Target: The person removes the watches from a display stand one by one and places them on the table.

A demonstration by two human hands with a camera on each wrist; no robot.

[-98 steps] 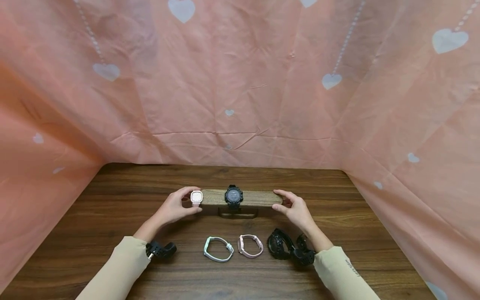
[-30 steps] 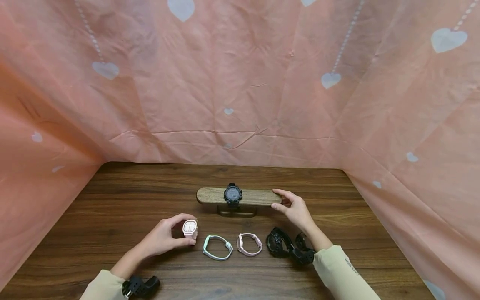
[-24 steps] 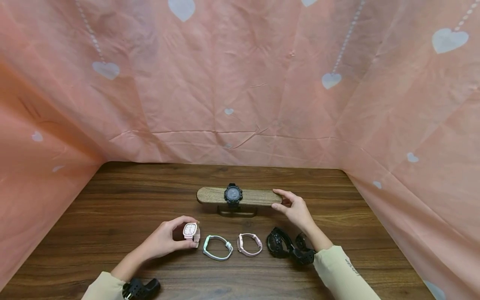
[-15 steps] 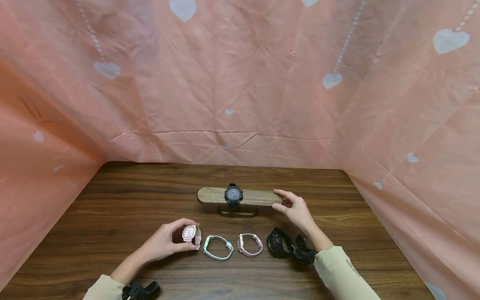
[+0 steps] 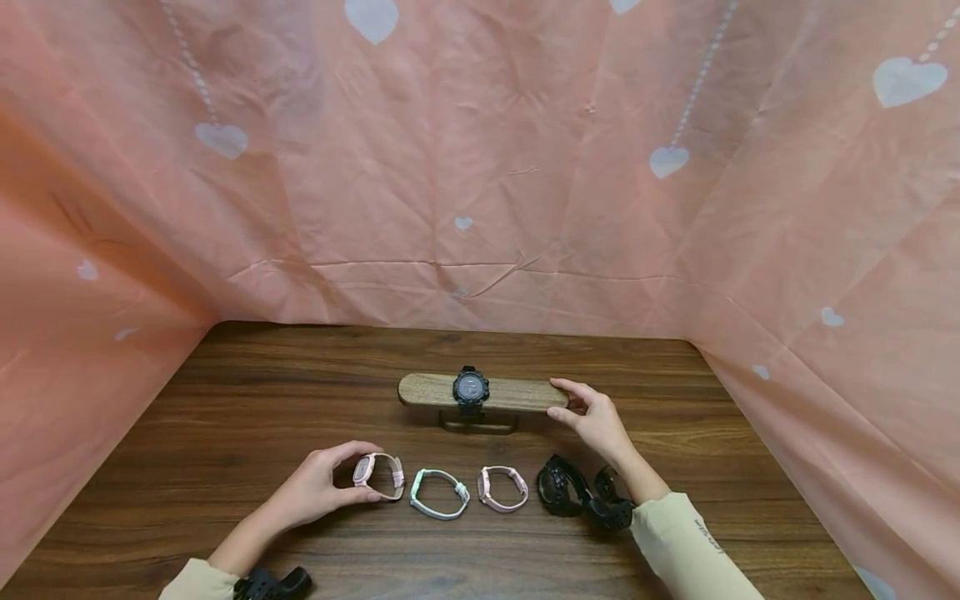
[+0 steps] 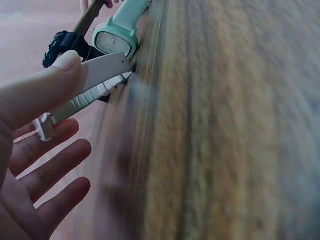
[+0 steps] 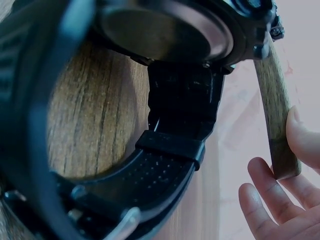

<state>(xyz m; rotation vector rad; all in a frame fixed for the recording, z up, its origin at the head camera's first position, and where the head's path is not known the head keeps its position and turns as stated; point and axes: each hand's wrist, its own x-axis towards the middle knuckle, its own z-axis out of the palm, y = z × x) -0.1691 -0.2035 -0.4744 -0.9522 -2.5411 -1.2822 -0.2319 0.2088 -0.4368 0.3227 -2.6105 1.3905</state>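
At the front left, my left hand point(image 5: 315, 487) pinches a pink watch point(image 5: 387, 477), its strap fastened in a loop and its face turned left. In the left wrist view the thumb presses the pale strap point(image 6: 105, 70); the other fingers spread below. My right hand point(image 5: 600, 427) grips the right end of the wooden bar of a watch stand point(image 5: 521, 395) between thumb and fingers. A black watch point(image 5: 471, 387) is wrapped round the middle of that bar. The bar's left end is bare.
Along the table point(image 5: 300, 367) in front of the stand lie a mint watch point(image 5: 439, 495), a second pink watch point(image 5: 503, 489) and another black watch point(image 5: 557, 485), near the right wrist. That black watch fills much of the right wrist view. Pink cloth point(image 5: 480, 167) hangs around the table.
The left hand has taken the pink watch off the bar's left end, brought it down left of the mint watch and turned its face left. The right hand has stayed on the bar.
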